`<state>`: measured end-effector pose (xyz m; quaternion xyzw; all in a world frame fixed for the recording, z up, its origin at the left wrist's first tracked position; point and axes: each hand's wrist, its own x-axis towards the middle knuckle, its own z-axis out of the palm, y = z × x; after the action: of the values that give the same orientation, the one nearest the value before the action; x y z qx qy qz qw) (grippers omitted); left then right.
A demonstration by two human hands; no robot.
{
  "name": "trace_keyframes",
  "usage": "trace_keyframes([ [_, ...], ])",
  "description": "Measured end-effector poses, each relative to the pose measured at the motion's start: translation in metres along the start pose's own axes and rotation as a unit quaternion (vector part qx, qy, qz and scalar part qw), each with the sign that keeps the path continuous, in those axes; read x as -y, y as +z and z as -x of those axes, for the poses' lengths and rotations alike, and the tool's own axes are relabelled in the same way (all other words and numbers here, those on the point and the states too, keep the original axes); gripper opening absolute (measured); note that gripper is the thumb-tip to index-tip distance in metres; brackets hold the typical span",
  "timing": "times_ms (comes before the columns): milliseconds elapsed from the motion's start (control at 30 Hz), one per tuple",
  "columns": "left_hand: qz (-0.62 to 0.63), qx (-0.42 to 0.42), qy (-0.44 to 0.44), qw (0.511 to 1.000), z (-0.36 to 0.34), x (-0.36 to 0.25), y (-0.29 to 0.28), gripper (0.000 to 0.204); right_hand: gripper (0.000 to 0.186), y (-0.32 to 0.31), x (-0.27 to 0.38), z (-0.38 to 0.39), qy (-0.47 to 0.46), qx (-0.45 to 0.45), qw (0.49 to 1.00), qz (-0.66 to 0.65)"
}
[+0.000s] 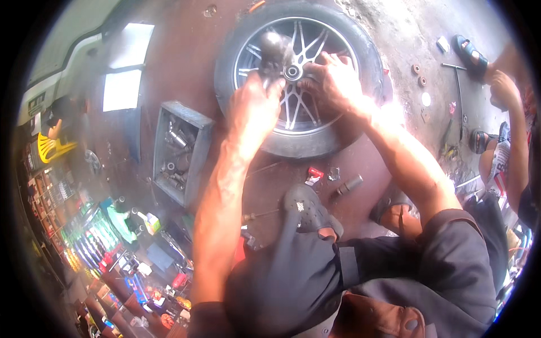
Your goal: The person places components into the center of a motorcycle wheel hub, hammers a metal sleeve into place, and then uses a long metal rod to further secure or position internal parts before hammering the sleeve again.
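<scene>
A wheel with a black tyre and silver spokes lies flat on the floor in front of me. At its centre, a round metal bearing sits in the hub. My left hand is closed around the short handle of a hammer, whose dark, motion-blurred head is over the spokes just left of the hub. From the right, my right hand reaches onto the wheel, fingers bent against the hub and spokes beside the bearing. Its fingertips are partly blurred.
A grey metal box of sockets and metal parts stands left of the wheel. A red packet and a metal cylinder lie near my shoe. At right, another person's hand is near a T-handle tool.
</scene>
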<state>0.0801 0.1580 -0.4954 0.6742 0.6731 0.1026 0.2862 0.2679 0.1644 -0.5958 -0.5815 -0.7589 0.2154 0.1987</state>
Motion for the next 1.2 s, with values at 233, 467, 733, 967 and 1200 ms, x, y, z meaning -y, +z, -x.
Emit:
trace_keyframes([
  [233, -0.030, 0.020, -0.008, 0.999, 0.008, 0.010, 0.012, 0.038, 0.037, 0.009, 0.006, 0.008, -0.027, -0.030, 0.999, 0.010],
  [467, 0.005, -0.005, -0.030, 1.000, 0.015, 0.013, 0.009, 0.045, 0.040, 0.002, 0.006, 0.003, -0.016, -0.014, 1.000, 0.004],
  [733, 0.113, -0.022, -0.020, 0.993, 0.006, -0.013, -0.013, 0.039, 0.039, 0.001, 0.006, 0.005, -0.008, -0.014, 1.000, 0.001],
  [967, 0.014, 0.030, -0.034, 0.999, 0.000, -0.021, -0.001, 0.035, 0.033, 0.000, 0.006, 0.009, -0.021, -0.041, 0.999, 0.009],
  [1200, 0.044, 0.044, -0.021, 0.998, -0.002, 0.014, 0.001, 0.038, 0.037, 0.019, 0.005, 0.004, -0.038, -0.100, 0.994, 0.035],
])
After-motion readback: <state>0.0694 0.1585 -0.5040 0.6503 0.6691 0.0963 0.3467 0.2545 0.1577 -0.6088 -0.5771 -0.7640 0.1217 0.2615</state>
